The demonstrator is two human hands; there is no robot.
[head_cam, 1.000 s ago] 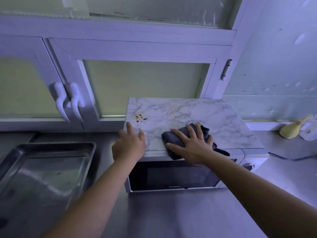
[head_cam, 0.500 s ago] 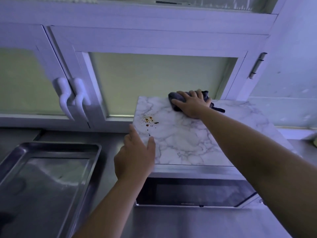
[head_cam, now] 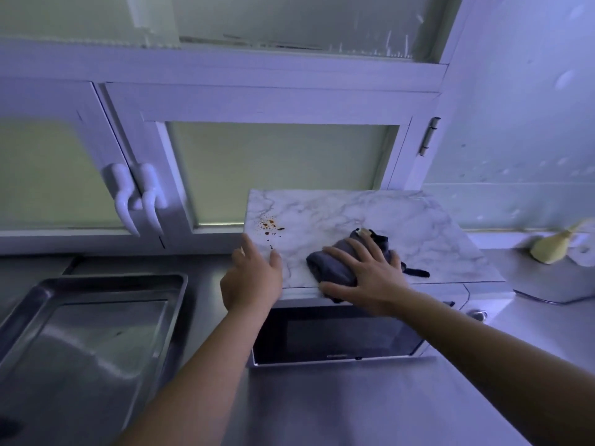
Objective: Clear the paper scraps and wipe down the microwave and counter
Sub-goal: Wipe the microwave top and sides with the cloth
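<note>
A microwave (head_cam: 335, 336) with a dark door stands on the steel counter (head_cam: 354, 407). Its top is a marble-patterned sheet (head_cam: 412, 226). Brown stain spots (head_cam: 269, 226) mark the sheet's left side. My right hand (head_cam: 367, 278) presses flat on a dark grey cloth (head_cam: 331, 268) at the front edge of the marble top. My left hand (head_cam: 252, 278) rests on the front left corner of the top, fingers apart, just below the stain. No paper scraps show on the microwave.
A steel tray (head_cam: 96, 329) lies on the counter to the left. White cabinet doors with two curved handles (head_cam: 135, 201) stand behind. A yellowish object (head_cam: 553, 249) and a white item (head_cam: 582, 252) sit at the far right by the wall.
My right hand has dragged the cloth from the back edge of the marble top to its front edge. My left hand has stayed at the left corner.
</note>
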